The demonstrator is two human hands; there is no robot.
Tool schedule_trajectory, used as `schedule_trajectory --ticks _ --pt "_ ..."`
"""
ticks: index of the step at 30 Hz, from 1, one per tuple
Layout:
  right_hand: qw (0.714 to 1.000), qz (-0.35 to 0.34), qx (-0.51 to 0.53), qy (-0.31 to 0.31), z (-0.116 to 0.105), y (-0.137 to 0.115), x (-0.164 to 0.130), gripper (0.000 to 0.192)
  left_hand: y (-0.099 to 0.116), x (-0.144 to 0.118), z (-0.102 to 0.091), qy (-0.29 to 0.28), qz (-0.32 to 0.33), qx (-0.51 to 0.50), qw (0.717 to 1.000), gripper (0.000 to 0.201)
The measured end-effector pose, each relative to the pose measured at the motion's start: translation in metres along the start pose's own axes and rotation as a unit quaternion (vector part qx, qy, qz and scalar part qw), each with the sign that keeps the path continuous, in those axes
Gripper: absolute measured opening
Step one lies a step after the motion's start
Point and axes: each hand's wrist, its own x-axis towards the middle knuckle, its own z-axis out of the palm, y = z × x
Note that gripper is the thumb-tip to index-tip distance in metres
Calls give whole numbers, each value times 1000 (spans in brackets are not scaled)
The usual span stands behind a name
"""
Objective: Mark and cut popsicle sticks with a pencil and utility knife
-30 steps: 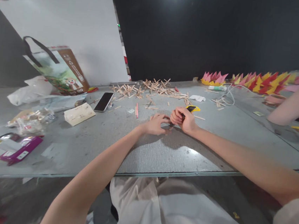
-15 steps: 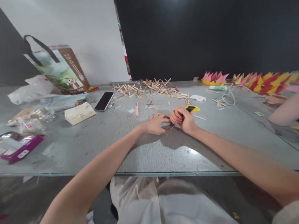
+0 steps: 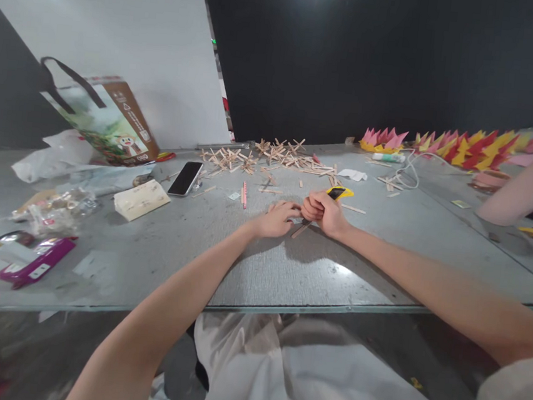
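My right hand (image 3: 326, 214) is closed around a yellow and black utility knife (image 3: 335, 193), its handle end sticking out above the fist. The knife is tilted toward the table, and its blade is mostly hidden by my fingers. A thin wooden stick (image 3: 299, 230) shows just below the fist, lying at a slant; its far end is covered. Palm down, my left hand (image 3: 274, 218) rests on the table (image 3: 263, 275) with its fingers stretched loosely toward the right fist. Its fingertips are close to the fist, and I see nothing gripped in it.
Behind my hands lies a heap of wooden sticks (image 3: 282, 156), some joined into star shapes. A phone (image 3: 185, 178), a cream block (image 3: 141, 199) and a carrier bag (image 3: 113, 122) are on the left. Folded paper petals (image 3: 479, 147) and a pink roll (image 3: 524, 190) stand right.
The left thumb has drawn in from its spread position beside the fist. More of the wooden stick shows below my right hand, which keeps hold of the utility knife.
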Motion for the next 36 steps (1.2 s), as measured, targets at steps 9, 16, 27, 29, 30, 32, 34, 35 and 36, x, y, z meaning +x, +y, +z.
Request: schedule_trajectory --ticks 9,16,27,29,30,32,34,35,36 --pt "1000 -5 1 -2 0 0 0 55 2 4 7 15 20 88 996 55" --pt "1000 -3 -5 -11 0 0 0 56 3 4 2 21 30 147 988 55" --pt "1000 5 -4 -17 -1 0 1 56 3 -4 -14 47 27 129 990 51" --pt "1000 5 -5 -18 -1 1 0 57 2 -3 -14 61 19 107 992 48" --pt "1000 6 -6 -18 -1 1 0 57 1 -3 -14 67 16 94 993 46" --pt "1000 8 -6 -17 -2 2 0 57 -1 -2 -14 70 14 58 996 43" --pt "1000 14 -7 -16 -3 3 0 57 -4 -2 -15 63 22 16 998 42" --pt "1000 17 -9 -14 -4 3 0 57 -5 -2 -15 55 28 -3 998 44" --pt "1000 18 -11 -12 -4 3 0 57 -7 -2 -14 45 33 -16 998 46"
